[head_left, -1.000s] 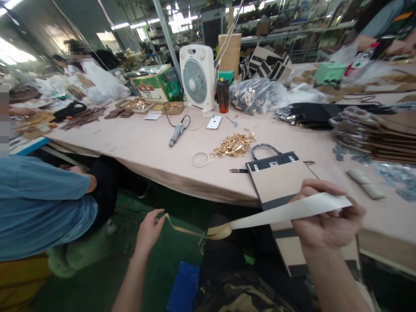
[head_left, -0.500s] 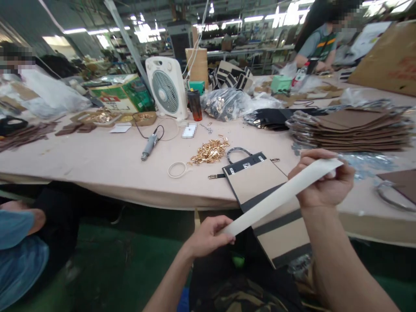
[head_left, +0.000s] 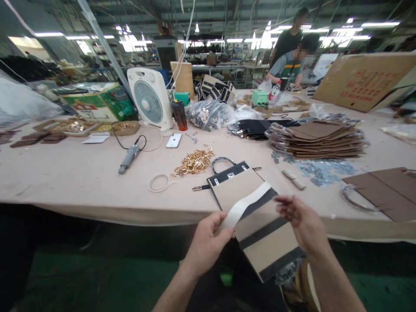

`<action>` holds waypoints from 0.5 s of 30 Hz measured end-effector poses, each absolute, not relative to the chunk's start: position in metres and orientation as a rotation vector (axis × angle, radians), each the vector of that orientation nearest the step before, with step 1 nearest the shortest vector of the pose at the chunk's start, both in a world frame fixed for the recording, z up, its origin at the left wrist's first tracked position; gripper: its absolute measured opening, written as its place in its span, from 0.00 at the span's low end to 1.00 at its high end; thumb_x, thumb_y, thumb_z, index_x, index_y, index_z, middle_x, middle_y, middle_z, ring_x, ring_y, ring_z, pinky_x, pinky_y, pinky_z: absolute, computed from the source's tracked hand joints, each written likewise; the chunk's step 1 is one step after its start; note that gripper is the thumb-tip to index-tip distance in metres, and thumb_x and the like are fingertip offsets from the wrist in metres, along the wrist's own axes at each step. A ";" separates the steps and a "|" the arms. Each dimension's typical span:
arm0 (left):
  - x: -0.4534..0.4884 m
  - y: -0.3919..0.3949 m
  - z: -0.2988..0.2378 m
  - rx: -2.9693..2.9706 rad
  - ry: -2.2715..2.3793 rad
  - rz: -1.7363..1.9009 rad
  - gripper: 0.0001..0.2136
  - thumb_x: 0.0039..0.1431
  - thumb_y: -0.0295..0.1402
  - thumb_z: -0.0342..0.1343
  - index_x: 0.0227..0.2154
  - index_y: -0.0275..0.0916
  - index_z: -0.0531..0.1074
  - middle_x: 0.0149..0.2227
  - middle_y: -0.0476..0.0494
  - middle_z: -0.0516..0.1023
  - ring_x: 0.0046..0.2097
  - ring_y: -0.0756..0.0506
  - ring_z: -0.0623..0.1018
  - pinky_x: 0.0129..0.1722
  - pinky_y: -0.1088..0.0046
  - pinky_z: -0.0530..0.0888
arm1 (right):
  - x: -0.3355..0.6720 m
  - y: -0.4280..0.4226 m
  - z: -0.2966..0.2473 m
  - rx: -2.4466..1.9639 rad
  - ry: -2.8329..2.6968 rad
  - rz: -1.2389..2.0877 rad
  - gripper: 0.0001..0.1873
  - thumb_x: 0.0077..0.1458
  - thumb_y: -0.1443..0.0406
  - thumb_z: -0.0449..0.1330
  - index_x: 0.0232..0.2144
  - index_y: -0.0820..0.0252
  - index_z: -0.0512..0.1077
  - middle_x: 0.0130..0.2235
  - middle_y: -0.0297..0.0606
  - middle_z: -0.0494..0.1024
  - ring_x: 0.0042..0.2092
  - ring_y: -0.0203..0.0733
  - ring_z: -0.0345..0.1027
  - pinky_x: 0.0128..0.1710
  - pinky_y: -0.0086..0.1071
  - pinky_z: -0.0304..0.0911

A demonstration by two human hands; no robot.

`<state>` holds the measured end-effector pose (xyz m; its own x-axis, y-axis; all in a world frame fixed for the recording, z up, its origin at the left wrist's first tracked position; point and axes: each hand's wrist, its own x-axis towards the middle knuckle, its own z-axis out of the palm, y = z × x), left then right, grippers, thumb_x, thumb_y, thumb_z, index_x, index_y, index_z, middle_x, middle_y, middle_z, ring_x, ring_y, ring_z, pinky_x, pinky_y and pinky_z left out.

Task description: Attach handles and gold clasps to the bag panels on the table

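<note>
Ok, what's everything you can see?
Flat flexible strip: one, white, front centre
Flat striped bag: one, beige-black, beneath strip
Cloth-covered table: one, pinkish-beige, centre
Small metal pieces: many, gold, table's middle
Thin ring: one, cream, near gold pieces
Flat phone: one, white, beyond ring
Corded cylindrical tool: one, grey, left of phone
Boxy fan: one, white, table's back
Flat stacked pieces: several, brown, table's right
Background clutter: uncountable, mixed colours, behind
Left hand: one, bare, holding strip
Right hand: one, bare, near bag

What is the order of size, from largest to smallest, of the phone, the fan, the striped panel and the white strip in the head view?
1. striped panel
2. fan
3. white strip
4. phone
The striped panel and white strip are nearer the camera, so they look relatively larger.
</note>
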<state>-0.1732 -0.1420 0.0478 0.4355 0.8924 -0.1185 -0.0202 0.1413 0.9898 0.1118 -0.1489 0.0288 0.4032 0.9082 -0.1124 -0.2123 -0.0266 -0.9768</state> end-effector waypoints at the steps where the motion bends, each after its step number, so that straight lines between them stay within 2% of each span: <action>1: -0.170 -0.142 0.049 1.266 0.899 0.791 0.09 0.64 0.33 0.60 0.45 0.38 0.79 0.39 0.44 0.82 0.40 0.46 0.79 0.42 0.73 0.74 | 0.098 -0.163 0.025 -1.322 -0.852 1.266 0.29 0.59 0.43 0.63 0.39 0.63 0.83 0.33 0.44 0.82 0.33 0.43 0.75 0.32 0.34 0.68; 3: -0.163 -0.144 0.050 1.288 0.888 0.753 0.10 0.64 0.33 0.60 0.46 0.38 0.78 0.41 0.43 0.83 0.41 0.45 0.80 0.44 0.72 0.75 | 0.067 -0.182 0.020 -1.262 -1.030 1.523 0.29 0.62 0.43 0.61 0.42 0.63 0.83 0.35 0.46 0.83 0.36 0.47 0.76 0.35 0.37 0.69; 6: -0.155 -0.148 0.050 1.308 0.876 0.708 0.11 0.65 0.34 0.60 0.49 0.38 0.76 0.44 0.40 0.83 0.43 0.43 0.81 0.45 0.70 0.77 | 0.026 -0.184 0.016 -1.124 -0.936 1.464 0.25 0.60 0.47 0.66 0.49 0.59 0.81 0.39 0.43 0.83 0.39 0.46 0.75 0.40 0.37 0.68; 11: -0.157 -0.154 0.051 1.391 0.964 0.761 0.17 0.64 0.34 0.61 0.55 0.42 0.71 0.47 0.39 0.82 0.46 0.41 0.82 0.49 0.66 0.77 | 0.004 -0.167 0.019 -1.172 -0.726 1.304 0.19 0.53 0.50 0.73 0.39 0.58 0.84 0.35 0.39 0.83 0.35 0.41 0.71 0.37 0.33 0.66; 15: -0.170 -0.155 0.056 1.554 1.046 0.862 0.18 0.60 0.33 0.65 0.54 0.43 0.75 0.52 0.38 0.80 0.52 0.38 0.79 0.55 0.63 0.74 | 0.006 -0.167 0.027 -1.223 -0.786 1.257 0.19 0.52 0.50 0.73 0.38 0.59 0.85 0.31 0.38 0.82 0.31 0.39 0.68 0.33 0.32 0.65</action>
<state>-0.1697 -0.1545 0.0562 0.3642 0.9312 0.0168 0.1938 -0.0934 0.9766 0.0057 -0.1674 0.0269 0.2003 0.9638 -0.1758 -0.2646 -0.1195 -0.9569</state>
